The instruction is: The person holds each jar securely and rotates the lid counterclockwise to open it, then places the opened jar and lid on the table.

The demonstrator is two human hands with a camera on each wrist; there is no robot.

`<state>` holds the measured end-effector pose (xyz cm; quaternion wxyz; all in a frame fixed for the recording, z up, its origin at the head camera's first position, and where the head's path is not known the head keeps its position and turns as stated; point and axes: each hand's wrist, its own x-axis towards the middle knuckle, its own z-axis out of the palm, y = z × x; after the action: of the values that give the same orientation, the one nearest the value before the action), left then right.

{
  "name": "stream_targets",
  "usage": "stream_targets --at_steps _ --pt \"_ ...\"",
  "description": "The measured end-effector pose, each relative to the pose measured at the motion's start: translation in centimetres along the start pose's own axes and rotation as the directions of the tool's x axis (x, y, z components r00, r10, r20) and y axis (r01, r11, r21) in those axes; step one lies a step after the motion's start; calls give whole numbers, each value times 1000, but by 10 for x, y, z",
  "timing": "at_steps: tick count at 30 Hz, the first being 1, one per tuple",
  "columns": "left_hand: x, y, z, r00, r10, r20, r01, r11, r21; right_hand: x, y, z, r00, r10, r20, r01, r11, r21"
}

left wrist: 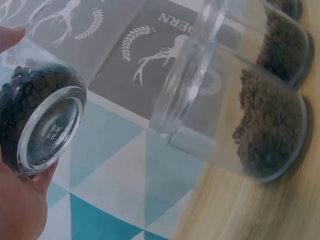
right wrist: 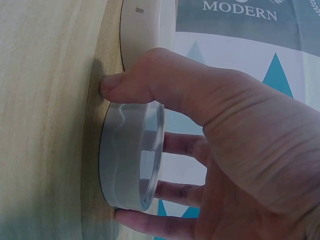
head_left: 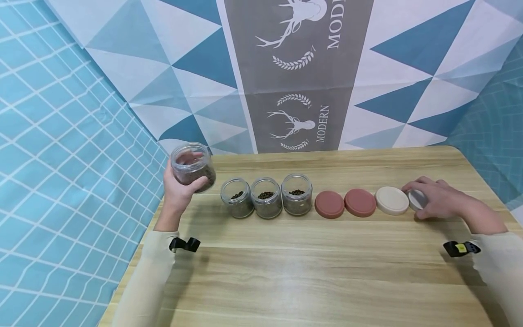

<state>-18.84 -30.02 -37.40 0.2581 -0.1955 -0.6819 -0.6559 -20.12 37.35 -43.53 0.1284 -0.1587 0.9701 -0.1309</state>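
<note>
My left hand (head_left: 175,195) grips a clear jar (head_left: 206,173) partly filled with dark, bean-like pieces, raised above the table's left side. In the left wrist view, the jar's base (left wrist: 52,130) is tilted toward the camera, thumb by its upper wall. At the far right of the row, my right hand (head_left: 443,200) has thumb and fingers around the rim of a pale grey round lid (right wrist: 122,155) on the table. Part of that lid hides under the hand. Beside it lies a cream lid (head_left: 392,200).
Three uncovered jars of the same pieces, a left one (head_left: 237,204), a middle one (head_left: 266,204) and a right one (head_left: 297,200), stand in a row. Two red lids, one (head_left: 329,204) beside the other (head_left: 360,202), continue it. A patterned cloth (head_left: 286,131) rises behind the wooden table (head_left: 294,272).
</note>
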Motion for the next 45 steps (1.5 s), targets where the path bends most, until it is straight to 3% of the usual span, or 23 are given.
stream_targets --at_steps 4,8,19,29,45 --pt "1 -1 0 996 -38 -78 32 996 -82 0 -1 -1 1000 -5 -3 5 1000 -6" --pt "2 -1 -1 991 -48 -121 36 994 -100 0 -2 -2 1000 -15 -3 15 1000 -12" --pt "-8 -10 -9 1000 -6 -15 6 998 66 -1 0 1 1000 -9 -9 9 1000 -2" --pt "-22 -29 -18 991 -130 -25 132 980 150 -1 1 1 1000 3 -7 -3 1000 1" --pt "-45 -58 -30 969 -246 -6 245 961 129 -1 0 0 1000 -4 -13 4 1000 -14"
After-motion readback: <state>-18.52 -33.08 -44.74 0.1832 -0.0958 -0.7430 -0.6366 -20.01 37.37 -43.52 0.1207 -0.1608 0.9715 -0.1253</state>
